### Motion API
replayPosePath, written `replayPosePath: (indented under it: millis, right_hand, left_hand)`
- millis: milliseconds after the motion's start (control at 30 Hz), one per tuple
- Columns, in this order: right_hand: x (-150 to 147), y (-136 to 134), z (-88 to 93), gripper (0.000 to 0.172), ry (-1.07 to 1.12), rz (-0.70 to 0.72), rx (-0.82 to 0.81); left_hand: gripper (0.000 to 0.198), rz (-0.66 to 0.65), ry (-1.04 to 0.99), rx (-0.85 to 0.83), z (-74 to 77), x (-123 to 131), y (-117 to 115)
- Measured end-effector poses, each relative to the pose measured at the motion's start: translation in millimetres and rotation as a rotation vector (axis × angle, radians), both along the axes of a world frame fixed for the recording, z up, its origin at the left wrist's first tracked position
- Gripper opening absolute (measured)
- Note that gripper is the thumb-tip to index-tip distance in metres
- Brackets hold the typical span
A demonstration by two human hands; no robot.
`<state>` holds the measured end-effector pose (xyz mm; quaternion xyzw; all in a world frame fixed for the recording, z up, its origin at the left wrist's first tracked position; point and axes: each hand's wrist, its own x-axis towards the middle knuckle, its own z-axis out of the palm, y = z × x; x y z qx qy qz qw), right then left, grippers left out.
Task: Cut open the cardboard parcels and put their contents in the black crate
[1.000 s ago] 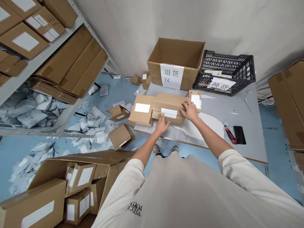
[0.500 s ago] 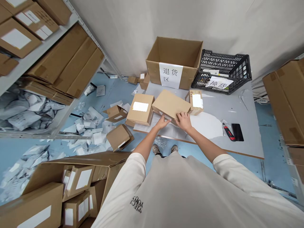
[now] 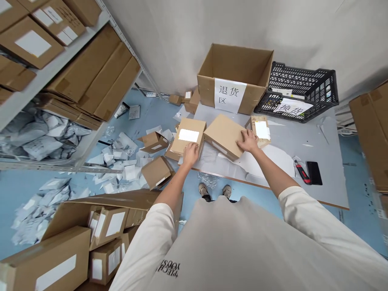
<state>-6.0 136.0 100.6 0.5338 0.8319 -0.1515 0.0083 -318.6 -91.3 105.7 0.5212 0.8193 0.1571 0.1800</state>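
Head view: brown cardboard boxes [image 3: 222, 134], likely stiff, best held by opposite sides, touched by loosely open left hand [image 3: 190, 154] and right hand [image 3: 249, 141].

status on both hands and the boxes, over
Left hand at left box. Right hand on middle box. Small box close by right hand.

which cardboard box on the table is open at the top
The large cardboard box at the back, left of the black plastic crate; the smaller boxes in front look closed.
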Motion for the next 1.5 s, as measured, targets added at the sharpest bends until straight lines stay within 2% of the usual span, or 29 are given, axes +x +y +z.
replayPosePath:
  millis: [100,200,367,433,600,767,867,933,1067,1233,1367,1500]
  right_hand:
    - [1,-2,3.2,0.079,-0.041,-0.015,-0.004]
    - [0,-8,6.8,0.081,-0.067,-0.061,-0.005]
    - [-9,-31,6.3,0.103,-0.101,-0.191,-0.031]
    - [-17,-43,5.8,0.106,-0.113,-0.224,-0.048]
    - [-43,-72,10.8,0.101,-0.102,-0.238,-0.095]
    - [-67,-86,15.6,0.097,-0.101,-0.270,-0.180]
    - [-65,-88,14.3,0.093,-0.058,-0.273,-0.183]
    - [-54,-88,13.2,0.084,-0.028,-0.260,-0.174]
    - [-23,-84,15.3,0.067,-0.025,-0.232,-0.093]
    - [18,-65,20.1,0.057,-0.084,-0.277,-0.044]
    - [49,-38,14.5,0.057,-0.089,-0.289,-0.005]
    - [74,-2,2.8,0.065,-0.066,-0.243,-0.014]
  left_hand:
    - [0.060,0.049,0.095,-0.096,2.3,-5,-11]
    - [0.065,0.050,0.074,-0.152,2.3,-4,-15]
    - [0.067,-0.018,0.043,-0.117,0.6,-7,-10]
    - [0.067,-0.055,0.039,-0.108,-1.0,-7,-6]
    - [0.070,-0.169,0.013,-0.087,-7.9,-7,8]
    - [0.079,-0.199,-0.030,-0.068,-12.5,-16,18]
    - [0.075,-0.200,-0.046,-0.057,-11.2,-21,24]
    - [0.068,-0.168,-0.044,-0.056,-8.1,-19,28]
    - [0.060,-0.146,-0.032,-0.021,2.8,3,41]
    - [0.059,-0.301,-0.086,0.064,17.0,50,58]
    - [0.057,-0.365,-0.094,0.088,22.8,94,77]
    - [0.053,-0.371,-0.101,0.123,25.6,146,99]
